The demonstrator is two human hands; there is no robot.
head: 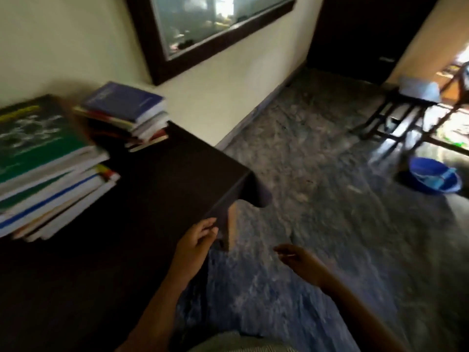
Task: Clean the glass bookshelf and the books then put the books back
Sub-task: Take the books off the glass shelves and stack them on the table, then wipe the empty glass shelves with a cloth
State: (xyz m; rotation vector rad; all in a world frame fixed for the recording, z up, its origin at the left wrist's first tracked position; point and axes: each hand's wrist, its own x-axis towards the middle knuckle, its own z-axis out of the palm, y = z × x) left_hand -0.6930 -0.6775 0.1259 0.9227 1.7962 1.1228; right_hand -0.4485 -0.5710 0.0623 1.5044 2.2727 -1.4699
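Books (38, 148) off the bookshelf (228, 39), in two piles on the table (157, 179); none reshelved. Left hand (198, 240) at table edge, grip not discernible in blur; right hand (294, 257) relaxed, empty. Estimate: midway, cleaning state unknown, reshelving outstanding

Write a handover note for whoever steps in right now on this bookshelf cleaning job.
Left hand: at the table edge, grip unclear in the blur.
Right hand: open, empty, above the floor.
Things: near book stack and far book stack on the table; glass bookshelf on the wall; blue basin on the floor.
Done: books stacked out.
Left: putting the books back; cleaning cannot be judged.
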